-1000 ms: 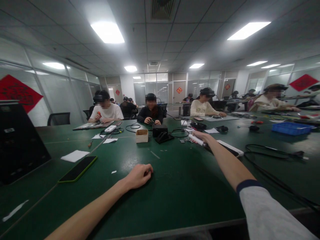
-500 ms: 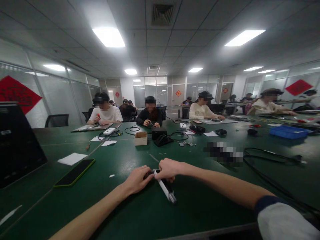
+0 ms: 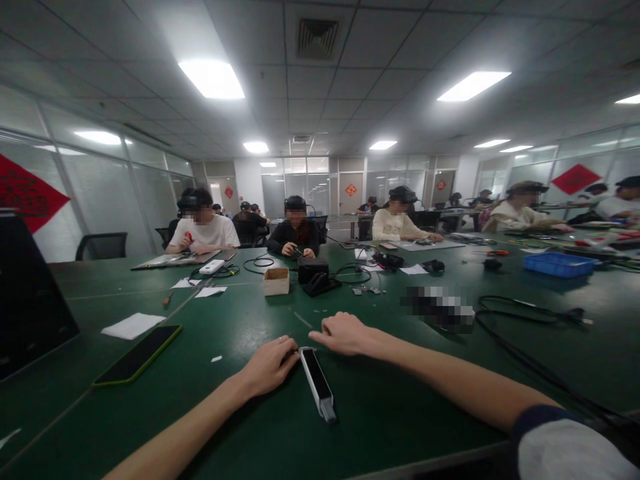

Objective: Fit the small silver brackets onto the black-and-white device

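Note:
A slim white pen-like device with a long dark top face [image 3: 316, 375] and a grey tip lies on the green table in front of me, its tip towards me. My left hand [image 3: 270, 365] is at its far left end, thumb and fingers pinched together against it; the exact contact is partly hidden. My right hand [image 3: 345, 333] is just beyond and to the right of the far end, thumb stretched out to the left and apart from the other, bent fingers. It appears to hold nothing, and a small gap separates it from the device.
A phone with a green edge [image 3: 137, 357] and white paper [image 3: 133, 326] lie left. Ahead stand a small open box [image 3: 277, 283] and a black case [image 3: 313, 271]. Black cables [image 3: 520, 353] and a blue tray [image 3: 560, 265] are right. Co-workers sit across the table.
My right hand has let go of the device and lifted slightly away from it. The device has turned so its dark face shows. The whole view has shifted a little.

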`<action>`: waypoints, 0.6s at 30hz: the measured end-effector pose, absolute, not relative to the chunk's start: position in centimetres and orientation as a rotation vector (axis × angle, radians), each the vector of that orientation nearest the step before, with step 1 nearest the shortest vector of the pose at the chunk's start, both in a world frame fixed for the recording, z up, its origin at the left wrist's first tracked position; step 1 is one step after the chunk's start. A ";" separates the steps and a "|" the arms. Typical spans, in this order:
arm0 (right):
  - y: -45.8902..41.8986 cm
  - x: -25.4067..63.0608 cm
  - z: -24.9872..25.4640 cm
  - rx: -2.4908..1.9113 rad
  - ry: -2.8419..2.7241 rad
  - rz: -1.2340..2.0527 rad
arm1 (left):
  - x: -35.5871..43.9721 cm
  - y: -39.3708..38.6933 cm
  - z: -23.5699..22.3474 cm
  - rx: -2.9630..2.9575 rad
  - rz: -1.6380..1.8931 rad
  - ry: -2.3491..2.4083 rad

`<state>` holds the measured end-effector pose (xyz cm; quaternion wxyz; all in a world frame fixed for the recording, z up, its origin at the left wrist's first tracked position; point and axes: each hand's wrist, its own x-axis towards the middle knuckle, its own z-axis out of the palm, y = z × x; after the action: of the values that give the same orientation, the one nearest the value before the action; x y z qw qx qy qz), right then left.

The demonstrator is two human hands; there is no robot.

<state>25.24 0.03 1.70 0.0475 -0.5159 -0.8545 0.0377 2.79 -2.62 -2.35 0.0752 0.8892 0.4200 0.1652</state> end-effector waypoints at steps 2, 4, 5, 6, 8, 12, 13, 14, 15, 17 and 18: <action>2.2 28.5 2.2 -1.857 -2.408 0.044 | 2.8 -2.7 -2.2 2.643 0.483 1.260; 4.5 32.9 2.6 -2.144 -2.196 -0.092 | 2.8 -2.7 -2.2 2.629 0.473 1.267; 5.6 35.3 2.6 -2.225 -2.125 -0.138 | 2.8 -2.7 -2.2 2.629 0.475 1.270; 6.6 37.6 2.6 -2.332 -2.017 -0.192 | 2.8 -2.7 -2.2 2.630 0.481 1.270; 8.2 41.9 2.2 -2.633 -1.704 -0.231 | 2.8 -2.7 -2.2 2.626 0.487 1.263; 9.9 46.8 0.5 -2.717 -1.667 0.002 | 2.9 -2.7 -2.2 2.607 0.481 1.262; 10.1 47.2 0.0 -2.694 -1.692 -0.003 | 2.9 -2.7 -2.2 2.612 0.482 1.261; 10.3 47.5 -0.3 -2.674 -1.709 -0.022 | 2.9 -2.7 -2.2 2.620 0.484 1.260; 10.5 47.6 -0.7 -2.660 -1.720 -0.043 | 2.9 -2.8 -2.2 2.626 0.480 1.262; 10.9 47.6 -1.1 -2.644 -1.732 -0.064 | 2.8 -2.8 -2.2 2.627 0.466 1.273; 11.0 47.6 -1.3 -2.638 -1.737 -0.066 | 2.8 -2.8 -2.2 2.621 0.459 1.278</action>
<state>47.61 11.05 -1.28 -0.0087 -0.8350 -0.5498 -0.0209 2.82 -2.80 -2.19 0.0946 0.8840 0.4310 0.1548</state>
